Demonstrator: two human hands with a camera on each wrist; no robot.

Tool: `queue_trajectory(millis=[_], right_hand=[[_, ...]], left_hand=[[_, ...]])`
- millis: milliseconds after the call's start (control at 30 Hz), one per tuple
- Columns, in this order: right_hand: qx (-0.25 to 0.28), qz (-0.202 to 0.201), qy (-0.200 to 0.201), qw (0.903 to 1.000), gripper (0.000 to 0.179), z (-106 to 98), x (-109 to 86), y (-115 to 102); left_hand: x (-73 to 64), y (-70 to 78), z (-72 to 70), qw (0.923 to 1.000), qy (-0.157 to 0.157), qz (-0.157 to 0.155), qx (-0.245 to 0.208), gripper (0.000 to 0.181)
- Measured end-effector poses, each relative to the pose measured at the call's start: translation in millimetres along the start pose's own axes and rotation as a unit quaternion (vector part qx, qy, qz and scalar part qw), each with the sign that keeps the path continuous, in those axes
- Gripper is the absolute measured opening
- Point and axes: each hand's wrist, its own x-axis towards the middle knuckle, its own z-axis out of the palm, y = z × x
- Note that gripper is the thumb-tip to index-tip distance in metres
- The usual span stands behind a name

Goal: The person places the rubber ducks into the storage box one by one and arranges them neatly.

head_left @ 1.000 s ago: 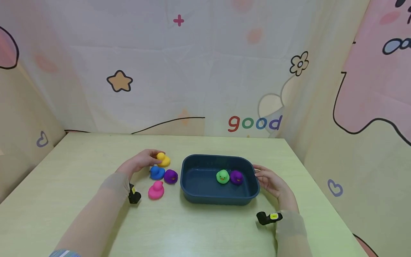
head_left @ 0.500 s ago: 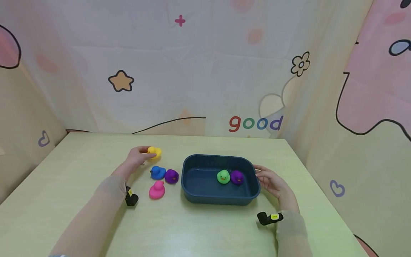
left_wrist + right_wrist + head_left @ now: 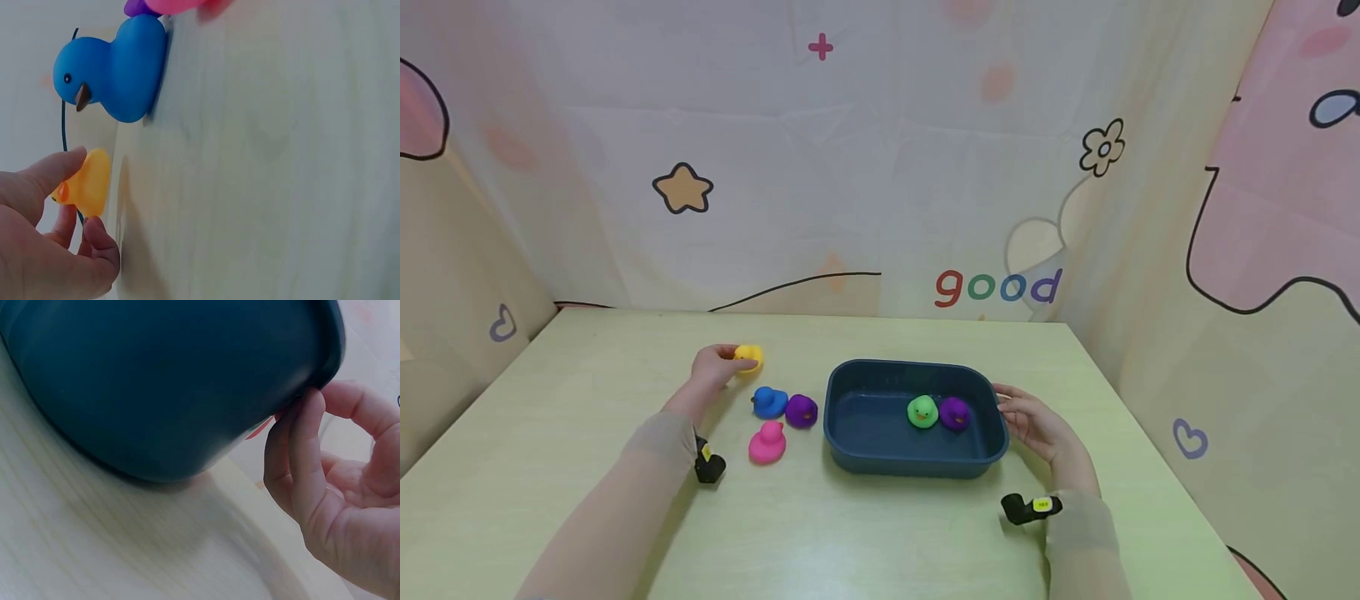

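Note:
My left hand (image 3: 712, 369) pinches a yellow rubber duck (image 3: 749, 358) between thumb and fingers at the far left of the group; the left wrist view shows the duck (image 3: 92, 181) tilted on its side in that camera's picture. Closer to me lie a blue duck (image 3: 770, 402), a purple duck (image 3: 802, 412) and a pink duck (image 3: 767, 443). At the right end of a dark blue plastic bin (image 3: 902, 464), my right hand (image 3: 1039, 429) touches the outside just under the rim with relaxed fingertips. Inside the bin sit a green duck (image 3: 922, 412) and a second purple duck (image 3: 955, 413).
A pale wooden table (image 3: 865, 542) carries everything. Patterned curtains (image 3: 887, 167) close it in behind and on both sides. The bin stands right of the loose ducks, with a narrow gap between.
My left hand has lifted the yellow duck away from beside the blue one and carried it left and slightly back. The right hand and the bin have kept their places.

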Motion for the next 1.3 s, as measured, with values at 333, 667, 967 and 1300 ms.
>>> queue_trajectory(millis=[333, 667, 967, 1300], right_hand=[[-0.001, 0.003, -0.003, 1.0, 0.032, 10.5, -5.8, -7.6], [-0.008, 0.005, 0.004, 0.9999, 0.033, 14.5, -8.3, -10.0], [0.008, 0.0, 0.002, 1.0, 0.041, 4.0, -2.3, -3.0], [0.0, -0.007, -0.007, 1.0, 0.04, 1.1, -1.9, -1.4]], left_hand=[[-9.0, 6.2, 7.9, 0.9992, 0.014, -0.022, 0.031, 0.059], [-12.4, 5.3, 11.3, 0.9982, 0.005, -0.015, 0.057, 0.06], [-12.6, 13.0, -6.1, 0.9931, -0.077, 0.007, 0.088, 0.074], [-7.5, 18.8, -22.1, 0.9898, -0.095, 0.065, 0.084, 0.067]])
